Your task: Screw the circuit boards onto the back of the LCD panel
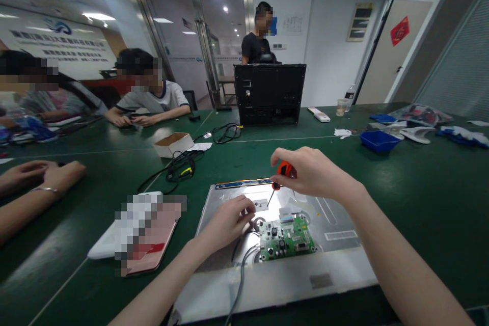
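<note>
My right hand [305,170] is closed round the red and black handle of a screwdriver [283,170], whose thin shaft slants down toward a metal panel [336,214]. My left hand [229,219] rests low over the panel, left of a green circuit board [286,237], with fingers curled together; what they hold, if anything, is too small to tell. A grey cable [241,280] runs from the board's left side to the panel's front edge. Along the panel's back edge lies a narrow blue strip [240,184].
Two phones, one white [103,242] and one pink [153,252], lie left of the panel. Beyond are black cables [179,165], an open box [173,145], a black monitor casing [269,94] and a blue tray [379,140]. Another person's hands [57,178] rest at left; more people are behind.
</note>
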